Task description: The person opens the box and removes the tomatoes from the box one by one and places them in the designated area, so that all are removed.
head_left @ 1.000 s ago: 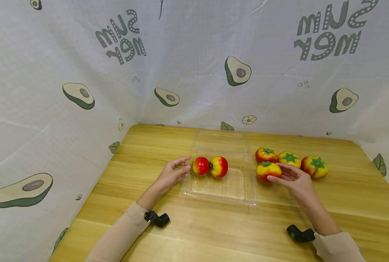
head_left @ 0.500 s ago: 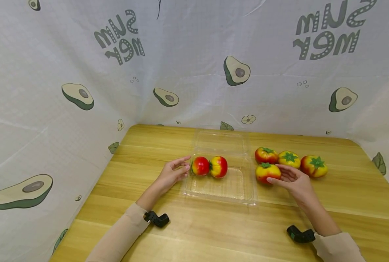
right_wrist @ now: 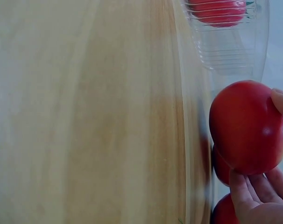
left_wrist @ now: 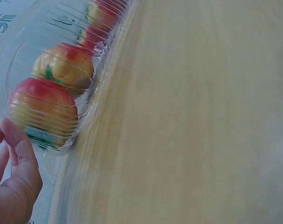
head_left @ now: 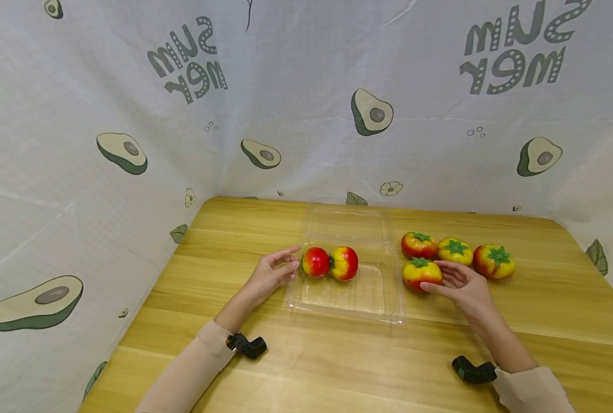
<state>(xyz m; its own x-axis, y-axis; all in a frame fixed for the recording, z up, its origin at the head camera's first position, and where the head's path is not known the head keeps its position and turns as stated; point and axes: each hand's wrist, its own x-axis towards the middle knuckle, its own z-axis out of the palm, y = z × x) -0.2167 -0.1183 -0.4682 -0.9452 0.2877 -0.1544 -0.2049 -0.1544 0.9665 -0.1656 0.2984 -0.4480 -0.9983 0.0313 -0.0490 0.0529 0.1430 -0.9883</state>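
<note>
At the middle of the table lies a clear plastic clamshell box (head_left: 347, 307) with its lid (head_left: 347, 222) folded back. Two red-and-yellow tomatoes, one mostly red (head_left: 316, 262) and one with more yellow (head_left: 344, 264), sit on their sides in its back left part. My left hand (head_left: 270, 276) pinches the box's left rim between thumb and fingertips, also seen in the left wrist view. To the right of the box, my right hand (head_left: 466, 289) holds another tomato (head_left: 421, 273), thumb on its near side, fingers curled round its right side. In the right wrist view this tomato (right_wrist: 246, 126) shows a smooth red side.
Behind my right hand, three more tomatoes stand in a row, green leaves up: left (head_left: 418, 245), middle (head_left: 455, 250) and right (head_left: 494, 262). The wooden table (head_left: 337, 367) ends at the back against a white curtain (head_left: 306, 115) with avocado prints.
</note>
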